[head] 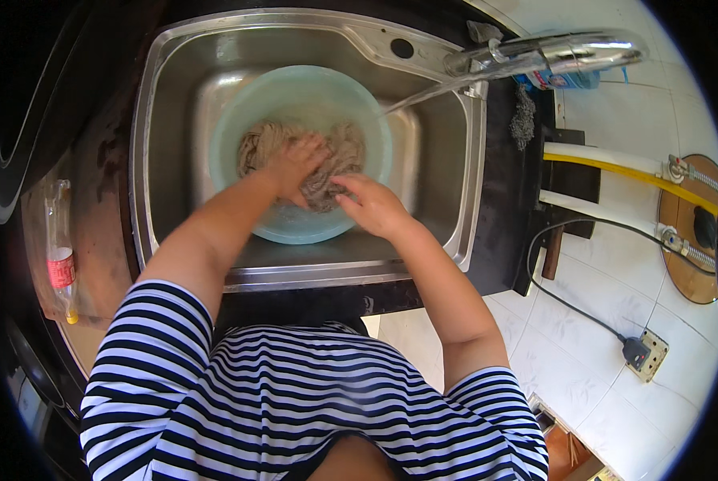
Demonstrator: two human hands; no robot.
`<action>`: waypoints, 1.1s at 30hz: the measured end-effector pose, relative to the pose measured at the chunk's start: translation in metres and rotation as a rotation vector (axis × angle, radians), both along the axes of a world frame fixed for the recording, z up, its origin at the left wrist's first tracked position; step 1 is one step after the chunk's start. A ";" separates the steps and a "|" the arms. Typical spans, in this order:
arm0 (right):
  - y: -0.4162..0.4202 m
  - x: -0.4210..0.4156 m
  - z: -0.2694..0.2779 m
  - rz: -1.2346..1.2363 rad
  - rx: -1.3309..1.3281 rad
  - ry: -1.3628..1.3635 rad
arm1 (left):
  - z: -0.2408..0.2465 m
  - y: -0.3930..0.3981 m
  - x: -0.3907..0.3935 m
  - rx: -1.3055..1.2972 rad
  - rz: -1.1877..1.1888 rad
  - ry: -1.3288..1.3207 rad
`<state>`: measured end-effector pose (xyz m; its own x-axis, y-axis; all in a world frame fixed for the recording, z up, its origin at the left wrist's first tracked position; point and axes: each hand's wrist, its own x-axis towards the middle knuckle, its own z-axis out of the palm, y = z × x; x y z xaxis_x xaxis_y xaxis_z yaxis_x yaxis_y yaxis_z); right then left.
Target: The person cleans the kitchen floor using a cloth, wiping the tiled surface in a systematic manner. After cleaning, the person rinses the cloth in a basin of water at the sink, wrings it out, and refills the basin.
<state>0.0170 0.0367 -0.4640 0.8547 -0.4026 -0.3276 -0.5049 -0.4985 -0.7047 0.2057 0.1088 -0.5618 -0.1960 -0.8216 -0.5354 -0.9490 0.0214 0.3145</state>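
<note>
A pale green plastic basin (302, 234) holds cloudy water and a wet, greyish-brown cloth (347, 150), bunched up. My left hand (299, 165) lies palm down on the cloth, partly in the water, its fingers somewhat spread. At the basin's near right side is my right hand (371, 204), thumb and fingers apart, the fingertips close to the edge of the cloth. Whether those fingertips touch it is hard to tell. From the chrome tap (551, 57) a stream of water runs to the basin's right rim.
The basin stands in a stainless steel sink (440, 192) set in a dark counter (509, 198). A metal scouring pad (522, 120) and a blue-labelled bottle (563, 78) are beside the tap. At left lies a clear plastic bottle (62, 264). A plug (635, 352) with a black cable sits in a wall socket.
</note>
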 end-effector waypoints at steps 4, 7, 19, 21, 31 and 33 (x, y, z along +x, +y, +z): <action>0.000 -0.008 0.002 -0.053 0.055 0.013 | -0.015 -0.003 0.013 -0.073 0.450 -0.034; 0.009 -0.014 -0.010 -0.106 0.105 -0.059 | -0.018 -0.003 -0.036 -0.078 0.673 -0.047; 0.024 -0.018 -0.025 -0.171 0.388 -0.135 | 0.002 0.025 -0.007 0.172 0.423 0.169; 0.023 -0.016 -0.017 -0.236 0.596 -0.073 | 0.018 0.030 0.002 0.094 0.417 0.216; -0.023 0.043 0.015 -0.868 1.567 -0.010 | 0.234 0.046 -0.004 -0.238 0.773 1.534; -0.020 0.054 0.032 -0.714 1.753 -0.171 | 0.238 0.054 -0.006 -0.204 0.722 1.672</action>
